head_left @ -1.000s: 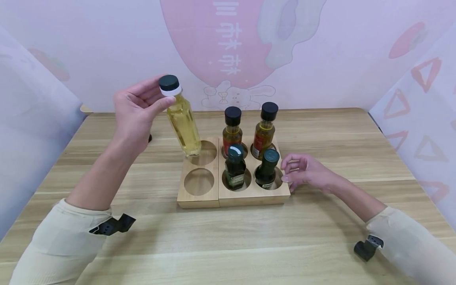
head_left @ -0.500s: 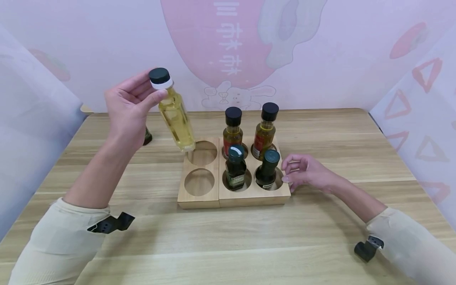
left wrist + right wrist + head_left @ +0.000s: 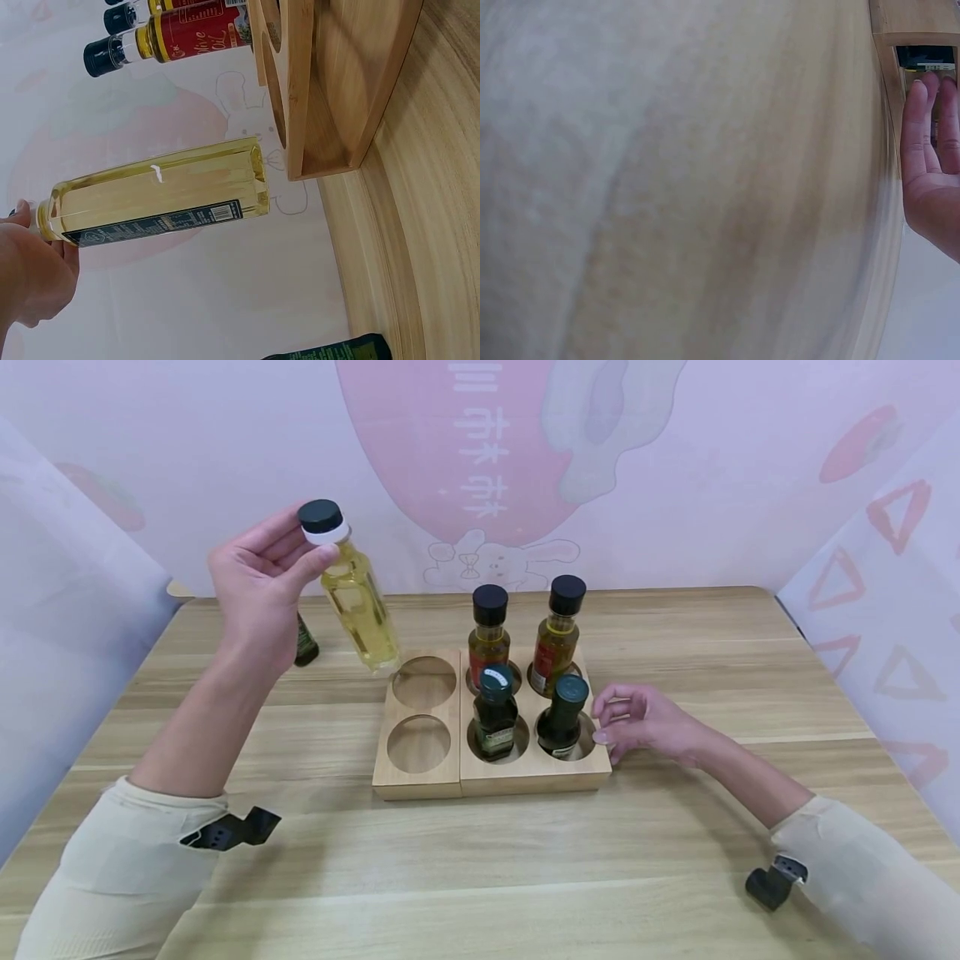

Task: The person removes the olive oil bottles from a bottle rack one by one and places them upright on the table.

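My left hand (image 3: 255, 581) pinches a clear bottle of yellow oil (image 3: 360, 610) near its dark cap, between thumb and fingers. The bottle is tilted, its base just above the back left hole of the wooden rack (image 3: 420, 787). In the left wrist view, a dark label (image 3: 154, 223) runs along the bottle, apart from the rack. My right hand (image 3: 648, 722) rests at the right end of the rack with loosely bent fingers. In the right wrist view, its fingers (image 3: 913, 135) reach up against the rack's open end.
Two bottles with black caps and red labels (image 3: 553, 647) stand in the rack's back holes. Two dark green bottles (image 3: 495, 718) occupy front holes. Another dark green bottle (image 3: 306, 645) stands on the table behind my left wrist, partly hidden. A printed backdrop rises behind.
My left hand has moved left and slightly up with the oil bottle, away from over the back left hole. More of the dark green bottle behind it shows. The right hand stays put.
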A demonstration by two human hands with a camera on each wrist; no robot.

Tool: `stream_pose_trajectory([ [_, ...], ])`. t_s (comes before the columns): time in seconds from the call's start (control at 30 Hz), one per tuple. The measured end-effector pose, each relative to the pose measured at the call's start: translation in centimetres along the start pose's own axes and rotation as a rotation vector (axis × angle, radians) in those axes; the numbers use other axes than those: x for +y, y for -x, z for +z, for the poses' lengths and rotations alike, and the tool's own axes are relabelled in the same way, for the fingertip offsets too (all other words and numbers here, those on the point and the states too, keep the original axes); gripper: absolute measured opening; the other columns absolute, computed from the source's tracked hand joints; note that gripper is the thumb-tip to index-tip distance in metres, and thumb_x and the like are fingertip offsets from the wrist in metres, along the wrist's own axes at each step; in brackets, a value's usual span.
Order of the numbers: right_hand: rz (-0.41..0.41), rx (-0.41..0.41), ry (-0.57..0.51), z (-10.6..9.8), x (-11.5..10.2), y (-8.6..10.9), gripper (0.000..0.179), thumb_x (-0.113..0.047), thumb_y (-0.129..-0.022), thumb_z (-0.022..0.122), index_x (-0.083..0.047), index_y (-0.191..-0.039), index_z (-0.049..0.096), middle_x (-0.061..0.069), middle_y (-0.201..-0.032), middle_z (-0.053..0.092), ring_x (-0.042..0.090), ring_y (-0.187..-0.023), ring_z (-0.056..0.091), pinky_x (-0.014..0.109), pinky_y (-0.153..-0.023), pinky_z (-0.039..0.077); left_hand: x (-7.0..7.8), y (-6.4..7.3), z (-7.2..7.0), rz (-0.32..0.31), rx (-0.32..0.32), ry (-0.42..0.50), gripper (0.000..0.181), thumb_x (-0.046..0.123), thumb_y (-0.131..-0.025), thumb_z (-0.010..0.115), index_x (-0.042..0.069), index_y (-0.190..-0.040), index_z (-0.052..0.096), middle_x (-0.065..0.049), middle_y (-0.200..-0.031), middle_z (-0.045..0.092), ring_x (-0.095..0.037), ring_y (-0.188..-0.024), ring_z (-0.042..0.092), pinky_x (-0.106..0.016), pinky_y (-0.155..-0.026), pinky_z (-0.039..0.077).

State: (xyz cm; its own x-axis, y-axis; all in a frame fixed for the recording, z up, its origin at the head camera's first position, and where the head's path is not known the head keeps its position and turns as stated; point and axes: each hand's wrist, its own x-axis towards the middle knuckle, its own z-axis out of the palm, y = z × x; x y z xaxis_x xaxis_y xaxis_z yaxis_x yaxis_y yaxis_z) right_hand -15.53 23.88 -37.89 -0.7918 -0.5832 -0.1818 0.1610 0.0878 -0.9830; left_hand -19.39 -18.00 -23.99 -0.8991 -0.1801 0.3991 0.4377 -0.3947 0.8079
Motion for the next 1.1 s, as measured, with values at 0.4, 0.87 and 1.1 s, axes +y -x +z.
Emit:
stream_pose_trajectory([
  [0.4,-0.007,0.0,0.005,0.1,0.0,0.0,0.023,0.008,-0.089,0.071,-0.009,-0.103,0.061,0.002,-0.083,0.064,0.02,-0.07,0.067,0.038,-0.068,0.064,0.2,-0.4,-0.3,-0.012,0.075,0.036,0.042,-0.024,-0.077,0.078,-0.012,-0.116,0.072,-0.017,-0.104,0.078,-0.021,-0.088,0.077,-0.025,-0.08,0.063],
  [0.87,-0.02,-0.003,0.004,0.2,0.1,-0.1,0.023,0.008,-0.089,0.07,-0.009,-0.102,0.061,0.001,-0.083,0.064,0.02,-0.07,0.067,0.038,-0.067,0.064,0.0,-1.0,-1.0,-0.006,0.121,0.044,0.042,-0.027,-0.074,0.078,-0.012,-0.114,0.073,-0.017,-0.102,0.078,-0.022,-0.09,0.077,-0.025,-0.079,0.063],
  [1.1,-0.019,-0.001,0.004,0.3,0.0,-0.1,0.023,0.008,-0.089,0.07,-0.009,-0.102,0.061,0.001,-0.083,0.064,0.02,-0.069,0.067,0.038,-0.067,0.064,-0.3,-1.3,-1.6,-0.016,0.127,0.033,0.043,-0.025,-0.074,0.079,-0.012,-0.114,0.073,-0.017,-0.104,0.078,-0.022,-0.093,0.078,-0.026,-0.082,0.062],
])
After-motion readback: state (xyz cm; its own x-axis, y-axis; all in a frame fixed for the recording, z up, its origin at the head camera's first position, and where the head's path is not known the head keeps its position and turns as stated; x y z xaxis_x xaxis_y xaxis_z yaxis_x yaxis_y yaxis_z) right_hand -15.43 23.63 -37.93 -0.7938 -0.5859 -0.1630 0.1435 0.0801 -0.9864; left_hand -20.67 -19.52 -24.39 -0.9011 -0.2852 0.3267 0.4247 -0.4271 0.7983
